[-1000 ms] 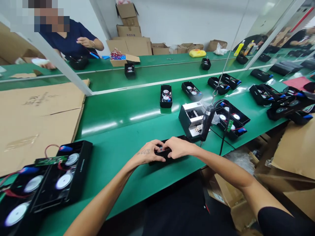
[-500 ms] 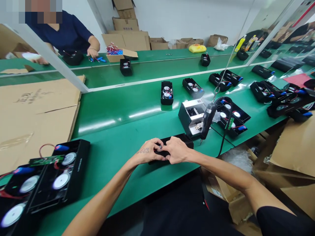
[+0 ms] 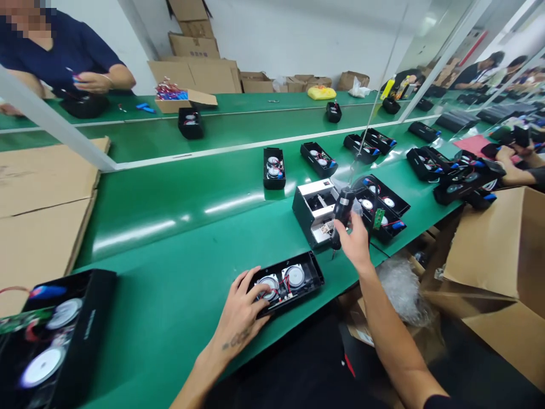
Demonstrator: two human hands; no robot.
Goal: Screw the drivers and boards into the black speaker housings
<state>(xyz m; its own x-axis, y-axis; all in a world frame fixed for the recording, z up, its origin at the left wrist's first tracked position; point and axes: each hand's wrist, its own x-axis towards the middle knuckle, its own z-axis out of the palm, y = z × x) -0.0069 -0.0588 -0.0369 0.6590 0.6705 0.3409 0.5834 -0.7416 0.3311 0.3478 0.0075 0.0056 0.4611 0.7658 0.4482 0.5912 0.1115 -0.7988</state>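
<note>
A black speaker housing (image 3: 307,262) lies at the bench's front edge, with its inside facing up. Two round speakers (image 3: 294,276) with red and black wires sit in it. My left hand (image 3: 244,309) grips its left end, fingers reaching over the wall onto the left speaker and thumb along the near side. My right hand (image 3: 355,241) is closed around the lower handle of a black electric screwdriver (image 3: 344,203), which hangs upright from a cable. Its bit points down, right of the housing. Just behind stands a black and silver screw feeder (image 3: 303,211).
More open housings stand beyond the feeder (image 3: 386,230), along the green bench (image 3: 179,272) and at the left front (image 3: 91,318). Flat cardboard (image 3: 46,227) lies at left. Cartons (image 3: 481,255) stand below at right. A co-worker (image 3: 85,51) sits across the bench.
My right hand has left the housing and moved right and up to the screwdriver. My left hand has shifted to the housing's left end, exposing the speakers. The view has turned right.
</note>
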